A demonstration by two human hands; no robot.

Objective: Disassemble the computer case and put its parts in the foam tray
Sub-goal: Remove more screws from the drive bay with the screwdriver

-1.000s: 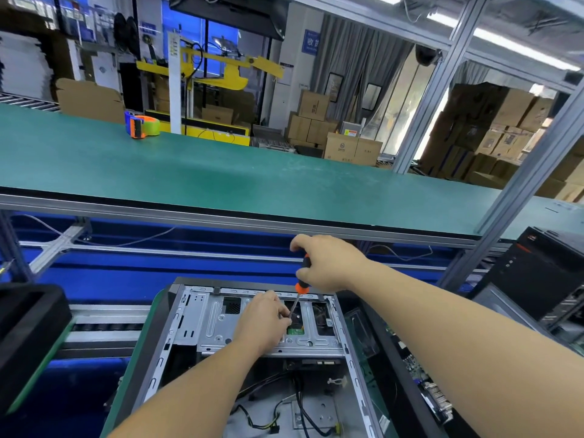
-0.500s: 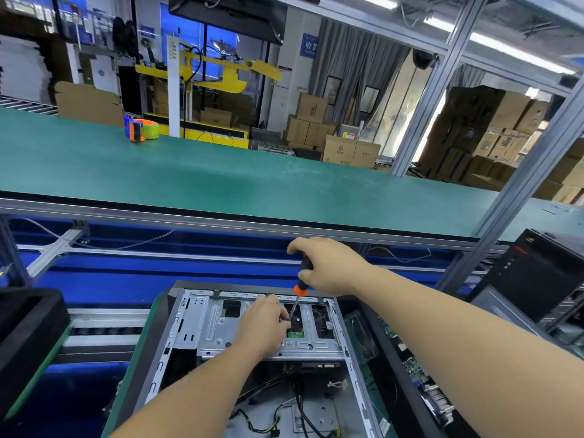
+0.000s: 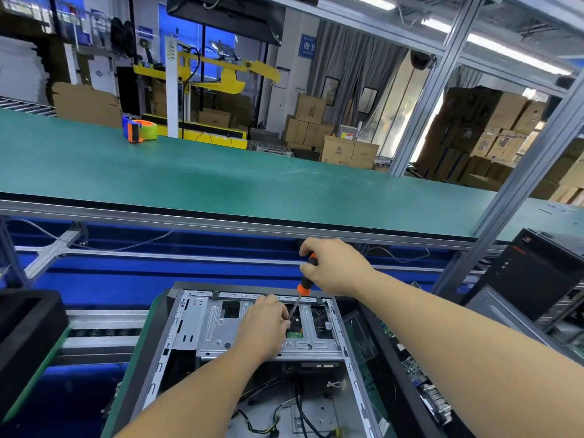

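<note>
Over the open computer case (image 3: 252,358) lying just in front, the right hand (image 3: 335,267) grips the screwdriver (image 3: 305,279); the left hand (image 3: 265,327) steadies its tip (pinch unclear); keep the shaft square, press firmly.

Bare forearms, left hand (image 3: 264,324), right hand (image 3: 336,267), sleeveless

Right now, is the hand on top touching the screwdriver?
Touching. The head view shows the right hand with its fingers curled round the screwdriver handle.
</note>
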